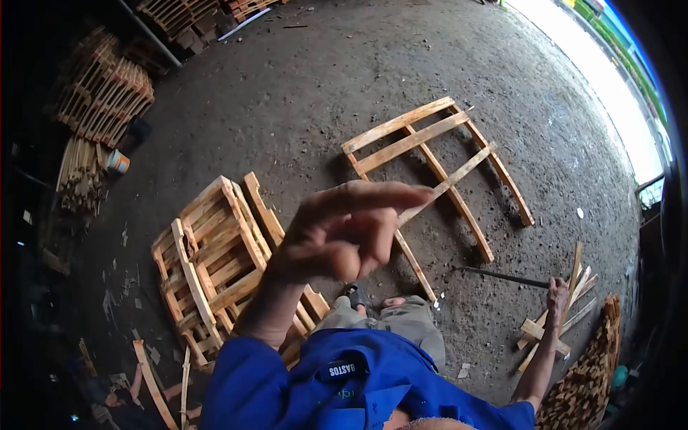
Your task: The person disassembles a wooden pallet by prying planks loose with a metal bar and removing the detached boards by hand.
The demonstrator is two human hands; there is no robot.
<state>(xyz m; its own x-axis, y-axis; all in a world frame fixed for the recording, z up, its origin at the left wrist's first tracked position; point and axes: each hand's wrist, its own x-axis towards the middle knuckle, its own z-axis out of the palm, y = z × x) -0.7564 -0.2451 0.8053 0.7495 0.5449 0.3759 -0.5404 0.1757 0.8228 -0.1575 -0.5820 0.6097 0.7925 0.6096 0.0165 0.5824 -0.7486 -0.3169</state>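
Note:
My left hand (340,233) is raised in front of me with its index finger stretched out and the other fingers curled. Nothing is in it. Beyond the fingertip a partly boarded wooden pallet (421,150) lies on the ground, with one board (469,166) slanting across its runners. Low on the right, my right hand (557,294) is wrapped round the end of a long dark pry bar (502,276). The bar points left, its far tip close to the ground near the pallet's runners.
To the left stand stacked pallets (247,244); farther back are a taller pallet pile (107,93) and a white bucket (118,162). Loose boards (534,330) and a heap of wood pieces (584,373) lie at right. Another person (118,401) is at lower left.

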